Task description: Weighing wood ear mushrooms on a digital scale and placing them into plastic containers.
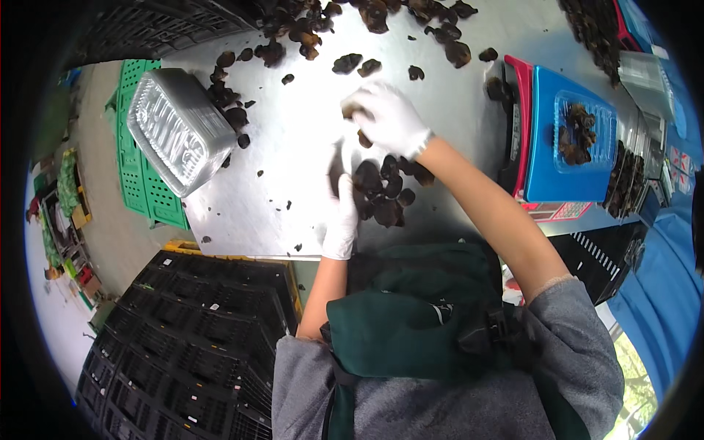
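My left hand, in a white glove, is low over the metal table with a dark piece of wood ear fungus between thumb and fingers. Above it my right hand, also gloved and blurred by motion, pinches a brownish wood ear piece at its fingertips. Another brown piece shows just under the right hand. A small heap of dark wood ears lies right beside my left hand.
A blue-topped scale on the right bears a clear plastic tray with wood ears. Stacked clear trays stand at left by a green crate. More wood ears lie at the far side. Black crates are stacked below left.
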### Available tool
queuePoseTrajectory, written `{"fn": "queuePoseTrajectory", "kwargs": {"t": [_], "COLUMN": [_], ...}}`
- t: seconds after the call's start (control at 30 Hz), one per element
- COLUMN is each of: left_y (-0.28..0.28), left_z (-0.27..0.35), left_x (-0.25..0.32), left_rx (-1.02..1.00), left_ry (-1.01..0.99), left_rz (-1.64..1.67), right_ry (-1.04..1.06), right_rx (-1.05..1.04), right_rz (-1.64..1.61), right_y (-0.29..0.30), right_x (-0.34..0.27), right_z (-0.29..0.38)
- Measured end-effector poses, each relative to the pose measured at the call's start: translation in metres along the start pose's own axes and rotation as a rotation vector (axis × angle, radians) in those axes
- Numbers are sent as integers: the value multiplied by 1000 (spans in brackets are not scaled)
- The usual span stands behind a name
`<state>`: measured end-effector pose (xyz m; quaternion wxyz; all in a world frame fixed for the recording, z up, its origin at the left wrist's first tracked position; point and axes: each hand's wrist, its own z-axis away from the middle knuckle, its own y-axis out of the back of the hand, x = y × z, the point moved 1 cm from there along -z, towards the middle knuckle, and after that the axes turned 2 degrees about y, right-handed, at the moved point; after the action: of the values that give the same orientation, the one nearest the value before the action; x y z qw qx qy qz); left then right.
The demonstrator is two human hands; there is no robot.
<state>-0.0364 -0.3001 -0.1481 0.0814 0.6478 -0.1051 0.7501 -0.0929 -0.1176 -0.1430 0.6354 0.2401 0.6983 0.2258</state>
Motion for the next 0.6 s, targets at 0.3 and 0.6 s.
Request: {"fn": "queuePoseTrajectory", "kwargs": {"t": [0.3,0.6], "left_y": [-13,-17], "left_z": [-12,-3], "left_x": [5,-1], "left_rx": [-325,-399], "left_ry": [-244,-242], "left_rz": [-537,-588], "right_ry": [-43,-139], "right_rx": [226,-96], "right_rz": [164,350], "right_y": [16,-42], "right_x": [27,-20], "right_z": [-28,-25]}}
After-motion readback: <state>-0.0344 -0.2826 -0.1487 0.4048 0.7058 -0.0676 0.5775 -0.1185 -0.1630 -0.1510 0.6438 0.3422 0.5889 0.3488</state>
